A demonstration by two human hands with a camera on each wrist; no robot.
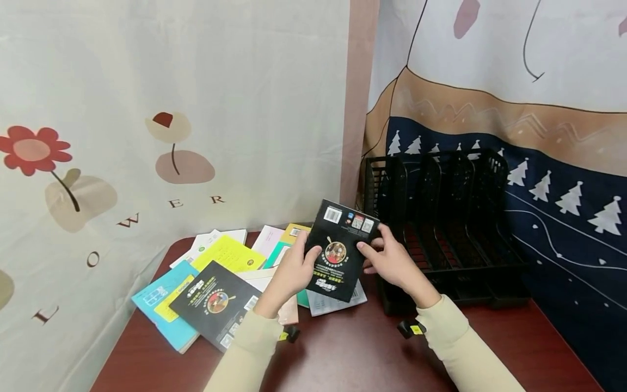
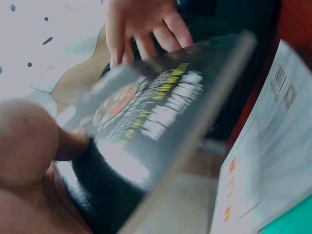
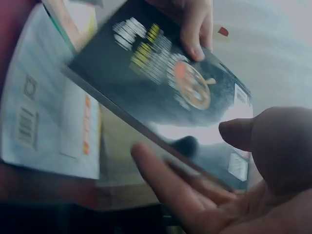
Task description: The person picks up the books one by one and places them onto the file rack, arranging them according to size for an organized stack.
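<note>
Glossy black rectangular paperback (image 1: 339, 252) held at my head view's centre.
I see the left hand (image 1: 293, 270) and right hand (image 1: 395, 264) pinching its opposite sides; loose multicoloured paper books (image 1: 215, 299) lie toward lower left, a black plastic divided rack (image 1: 465, 283) at centre right.

A glossy, reddish-brown worktop (image 1: 352, 348) with a rounded far corner bears a black plastic rack (image 1: 455, 280) with upright dividers. Left of the rack spreads a loose heap of flat, rectangular paper books. Closest to it, just beside its near left corner, is a pale grey-blue book (image 1: 338, 306). Farthest from it, at the heap's left edge, a thick light-blue book (image 1: 176, 326) rests on the surface, partly covered by a dark grey book (image 1: 198, 305) with a round picture. Between these and the far edge, also left of the rack, overlap bright yellow (image 1: 227, 253), white and pink covers.
</note>
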